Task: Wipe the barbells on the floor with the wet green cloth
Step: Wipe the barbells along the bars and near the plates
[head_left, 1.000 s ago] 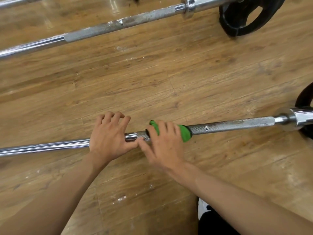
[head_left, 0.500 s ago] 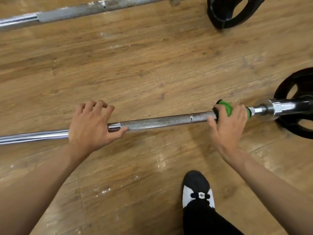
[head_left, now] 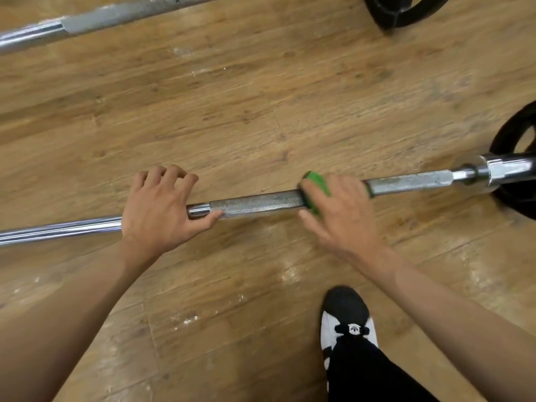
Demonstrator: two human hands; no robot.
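At the upper left of the frame a far bar (head_left: pixel 87 21) lies on the wooden floor (head_left: pixel 261 97), with no hand on it. Across the middle runs the bar (head_left: pixel 255 203) being cleaned. At centre-left the left hand (head_left: pixel 158 210) grips it where smooth chrome meets the knurl, fingers curled over the far side and thumb along the near side. Right of centre the right hand (head_left: pixel 339 210) holds the green cloth (head_left: pixel 316 187) wrapped round the knurl, well short of the plate (head_left: pixel 516 146) at the right edge. A shoe (head_left: pixel 346 317) shows at lower right. The step in hand looks like wiping the knurled stretch. The next move calls for sliding the wrapped cloth along the bar under a firm squeeze while the left hand stops it rolling.
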